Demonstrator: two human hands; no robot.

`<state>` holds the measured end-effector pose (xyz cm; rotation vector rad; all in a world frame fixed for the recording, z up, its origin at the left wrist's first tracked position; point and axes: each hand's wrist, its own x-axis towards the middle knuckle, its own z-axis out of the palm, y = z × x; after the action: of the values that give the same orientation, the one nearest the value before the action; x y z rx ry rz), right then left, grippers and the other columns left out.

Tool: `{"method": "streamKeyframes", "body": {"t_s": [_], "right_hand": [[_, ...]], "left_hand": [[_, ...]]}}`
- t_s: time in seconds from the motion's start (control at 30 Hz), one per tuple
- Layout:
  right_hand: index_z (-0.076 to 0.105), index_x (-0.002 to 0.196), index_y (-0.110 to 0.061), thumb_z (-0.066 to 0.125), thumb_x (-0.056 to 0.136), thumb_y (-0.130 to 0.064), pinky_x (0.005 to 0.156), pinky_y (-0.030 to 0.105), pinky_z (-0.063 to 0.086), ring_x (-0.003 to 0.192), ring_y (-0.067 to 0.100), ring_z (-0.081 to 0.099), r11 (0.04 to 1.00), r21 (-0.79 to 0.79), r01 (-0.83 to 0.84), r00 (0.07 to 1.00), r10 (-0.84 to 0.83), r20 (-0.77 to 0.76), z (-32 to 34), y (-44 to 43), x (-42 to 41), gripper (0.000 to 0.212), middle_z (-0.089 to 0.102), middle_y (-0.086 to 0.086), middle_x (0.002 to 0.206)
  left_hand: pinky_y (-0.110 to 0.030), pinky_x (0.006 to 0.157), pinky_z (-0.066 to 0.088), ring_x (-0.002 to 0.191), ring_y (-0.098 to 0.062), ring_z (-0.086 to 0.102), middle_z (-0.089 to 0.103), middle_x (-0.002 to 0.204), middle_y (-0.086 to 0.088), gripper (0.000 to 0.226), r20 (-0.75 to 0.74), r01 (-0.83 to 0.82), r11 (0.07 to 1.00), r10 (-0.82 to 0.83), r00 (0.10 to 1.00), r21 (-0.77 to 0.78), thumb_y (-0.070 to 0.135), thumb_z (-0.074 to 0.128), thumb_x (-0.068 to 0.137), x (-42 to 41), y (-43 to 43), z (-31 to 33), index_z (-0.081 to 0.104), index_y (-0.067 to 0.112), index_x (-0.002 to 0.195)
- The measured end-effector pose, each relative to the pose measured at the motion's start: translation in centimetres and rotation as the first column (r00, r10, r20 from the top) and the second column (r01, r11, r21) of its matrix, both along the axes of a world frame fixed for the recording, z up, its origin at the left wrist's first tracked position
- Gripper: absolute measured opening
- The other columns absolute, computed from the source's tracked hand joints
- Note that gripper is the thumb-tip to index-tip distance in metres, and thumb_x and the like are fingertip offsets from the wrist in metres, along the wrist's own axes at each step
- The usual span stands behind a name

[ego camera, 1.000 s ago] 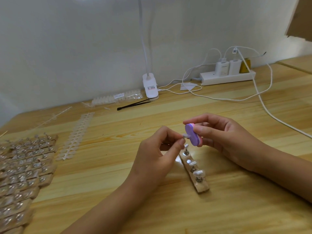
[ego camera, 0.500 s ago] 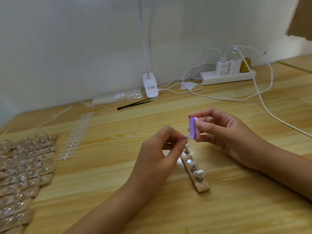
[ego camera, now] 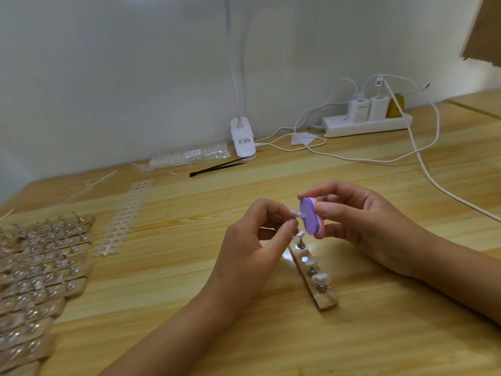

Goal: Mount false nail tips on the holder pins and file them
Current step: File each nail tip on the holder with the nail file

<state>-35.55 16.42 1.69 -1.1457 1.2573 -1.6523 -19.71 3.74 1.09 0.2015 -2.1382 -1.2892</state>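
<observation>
A small wooden holder strip [ego camera: 326, 299] lies on the table with several metal pins; the nearest pin carries a clear nail tip [ego camera: 321, 278]. Above its far end, my left hand [ego camera: 252, 248] pinches a clear nail tip [ego camera: 296, 213] between thumb and forefinger. My right hand [ego camera: 360, 226] grips a purple and pink oval file block [ego camera: 310, 217], its purple face touching the pinched tip. The far pin [ego camera: 299, 238] stands bare just below the file.
Many filled wooden holder strips [ego camera: 35, 280] cover the left of the table. A white strip of nail tips [ego camera: 122, 221] lies beside them. Black tweezers [ego camera: 217, 168], a bag of tips [ego camera: 189, 157], a lamp clamp [ego camera: 243, 142] and a power strip [ego camera: 367, 124] with cables sit at the back.
The file block has shifted in my right hand from edge-on to showing its purple face, rubbing against the tip that my left hand keeps pinched. Both hands stay above the holder.
</observation>
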Motion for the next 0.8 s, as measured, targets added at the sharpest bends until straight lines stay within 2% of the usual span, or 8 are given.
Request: {"method": "streamKeyframes", "body": {"t_s": [0.1, 0.27, 0.4, 0.53, 0.7, 0.8], "right_hand": [[0.073, 0.106, -0.023, 0.071, 0.081, -0.031, 0.073, 0.024, 0.055, 0.080, 0.009, 0.067, 0.999, -0.006, 0.046, 0.999, -0.045, 0.027, 0.02, -0.02, -0.36, 0.027, 0.067, -0.005, 0.084], [0.072, 0.109, -0.021, 0.071, 0.087, -0.027, 0.073, 0.023, 0.056, 0.085, 0.011, 0.069, 0.999, -0.007, -0.037, 0.999, 0.037, -0.009, -0.09, 0.15, 0.02, 0.023, 0.070, -0.001, 0.090], [0.073, 0.104, -0.025, 0.072, 0.080, -0.029, 0.075, 0.025, 0.057, 0.086, 0.011, 0.070, 0.998, -0.024, 0.061, 0.997, -0.060, 0.044, 0.03, 0.06, -0.31, 0.024, 0.070, -0.004, 0.086], [0.071, 0.101, -0.021, 0.074, 0.082, -0.024, 0.073, 0.028, 0.057, 0.088, 0.015, 0.070, 0.997, 0.019, -0.079, 0.997, 0.079, 0.022, -0.09, 0.15, 0.06, 0.020, 0.070, 0.003, 0.092], [0.072, 0.101, -0.023, 0.072, 0.079, -0.025, 0.075, 0.028, 0.058, 0.087, 0.013, 0.070, 0.999, -0.023, 0.034, 0.998, -0.032, 0.053, 0.08, 0.01, -0.05, 0.022, 0.069, -0.003, 0.086], [0.071, 0.103, -0.020, 0.074, 0.083, -0.021, 0.074, 0.028, 0.057, 0.089, 0.014, 0.070, 0.999, -0.011, -0.042, 0.999, 0.042, 0.031, -0.04, 0.19, -0.07, 0.020, 0.070, 0.001, 0.090]], "left_hand": [[-0.024, 0.077, 0.054, 0.083, -0.012, 0.068, 0.070, 0.085, 0.006, 0.015, 0.019, 0.028, 1.000, -0.028, 0.999, 0.011, 0.009, 0.067, 0.091, -0.04, 0.13, -0.05, 0.061, 0.023, 0.087], [-0.040, 0.077, 0.056, 0.080, -0.009, 0.066, 0.068, 0.084, 0.004, 0.009, 0.047, 0.021, 0.998, -0.024, 0.999, 0.051, 0.013, 0.064, 0.093, -0.15, -0.11, -0.20, 0.063, 0.022, 0.092], [-0.031, 0.082, 0.057, 0.087, -0.010, 0.069, 0.068, 0.086, 0.009, 0.006, 0.040, 0.068, 0.998, -0.069, 0.997, 0.011, 0.017, 0.060, 0.092, -0.08, 0.24, -0.12, 0.062, 0.021, 0.095], [-0.030, 0.078, 0.056, 0.082, -0.008, 0.067, 0.070, 0.086, 0.008, 0.003, 0.007, 0.047, 0.998, -0.048, 0.999, 0.043, 0.014, 0.063, 0.094, -0.10, 0.02, -0.18, 0.061, 0.017, 0.095], [-0.026, 0.079, 0.055, 0.085, -0.007, 0.068, 0.070, 0.088, 0.006, 0.006, 0.028, 0.061, 0.998, -0.061, 0.998, -0.003, 0.008, 0.063, 0.094, -0.07, 0.17, -0.13, 0.062, 0.013, 0.096], [-0.023, 0.078, 0.053, 0.084, -0.008, 0.067, 0.069, 0.088, 0.010, 0.005, 0.027, 0.056, 0.998, -0.056, 0.998, -0.017, 0.009, 0.062, 0.094, -0.06, 0.12, -0.14, 0.062, 0.014, 0.095]]}}
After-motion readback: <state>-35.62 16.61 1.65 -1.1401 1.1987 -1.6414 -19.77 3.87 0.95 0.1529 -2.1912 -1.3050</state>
